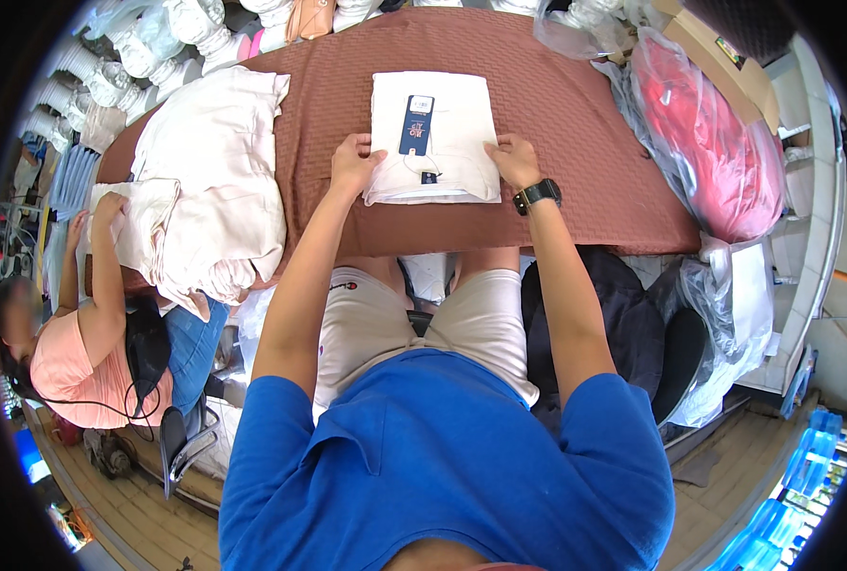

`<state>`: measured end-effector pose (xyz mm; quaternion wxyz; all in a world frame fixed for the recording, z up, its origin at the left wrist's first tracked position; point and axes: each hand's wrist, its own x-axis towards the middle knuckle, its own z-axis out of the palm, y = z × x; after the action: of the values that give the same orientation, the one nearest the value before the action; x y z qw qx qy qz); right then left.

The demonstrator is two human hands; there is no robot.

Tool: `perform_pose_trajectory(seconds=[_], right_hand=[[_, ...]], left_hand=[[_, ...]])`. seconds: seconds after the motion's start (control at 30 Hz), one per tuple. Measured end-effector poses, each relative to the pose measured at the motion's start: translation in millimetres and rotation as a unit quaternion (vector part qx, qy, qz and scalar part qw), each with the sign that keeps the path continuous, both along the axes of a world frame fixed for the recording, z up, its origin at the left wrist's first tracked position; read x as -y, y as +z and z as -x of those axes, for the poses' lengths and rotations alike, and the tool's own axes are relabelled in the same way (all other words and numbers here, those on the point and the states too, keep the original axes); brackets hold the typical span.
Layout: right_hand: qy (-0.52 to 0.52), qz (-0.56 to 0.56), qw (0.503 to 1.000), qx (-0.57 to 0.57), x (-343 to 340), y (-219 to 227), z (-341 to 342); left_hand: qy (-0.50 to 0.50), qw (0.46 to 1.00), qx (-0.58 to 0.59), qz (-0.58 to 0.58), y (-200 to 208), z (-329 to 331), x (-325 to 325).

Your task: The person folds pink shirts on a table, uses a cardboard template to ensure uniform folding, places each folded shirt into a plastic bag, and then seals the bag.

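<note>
A folded cream garment [457, 128] lies flat on the brown tablecloth [557, 105] in front of me. A navy hang tag [416, 126] with a white sticker rests on its upper face, tied by a thin string near a small dark label [429, 178]. At the garment's left edge, my left hand [355, 164] grips the side, its thumb on the fabric. My right hand [516, 160], with a black watch on the wrist, holds the opposite edge in the same way. The fingertips under the edges are partly hidden.
Left of me, a pile of cream garments [214, 171] covers the table. There a seated person in a peach shirt [100, 371] handles folded fabric. A plastic-wrapped red bundle [704, 138] and an open cardboard box [728, 62] stand at the right. White ornate posts [138, 48] line the far left.
</note>
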<state>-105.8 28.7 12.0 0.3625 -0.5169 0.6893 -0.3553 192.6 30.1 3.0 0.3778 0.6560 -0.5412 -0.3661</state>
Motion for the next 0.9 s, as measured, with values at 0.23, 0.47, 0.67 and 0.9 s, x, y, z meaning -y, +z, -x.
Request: perform_pose_trajectory(seconds=[0.23, 0.47, 0.67, 0.9], right_hand=[[0.045, -0.051, 0.99, -0.126, 5.1, -4.8, 20.4], [-0.01, 0.052, 0.993, -0.106, 72.8, 39.1, -20.0], [-0.074, -0.015, 0.993, -0.086, 112.9, 23.6, -11.5], [-0.074, 0.063, 0.994, -0.049, 120.7, 2.5, -7.2]], left_hand=[[-0.006, 1.0, -0.009, 0.006, -5.4, 5.4, 28.1], [0.048, 0.995, -0.083, -0.036, -23.5, -38.5, 139.9], [0.121, 0.969, -0.168, -0.136, -9.1, 6.1, 163.3], [0.06, 0.96, -0.233, -0.143, 1.0, 7.1, 171.8]])
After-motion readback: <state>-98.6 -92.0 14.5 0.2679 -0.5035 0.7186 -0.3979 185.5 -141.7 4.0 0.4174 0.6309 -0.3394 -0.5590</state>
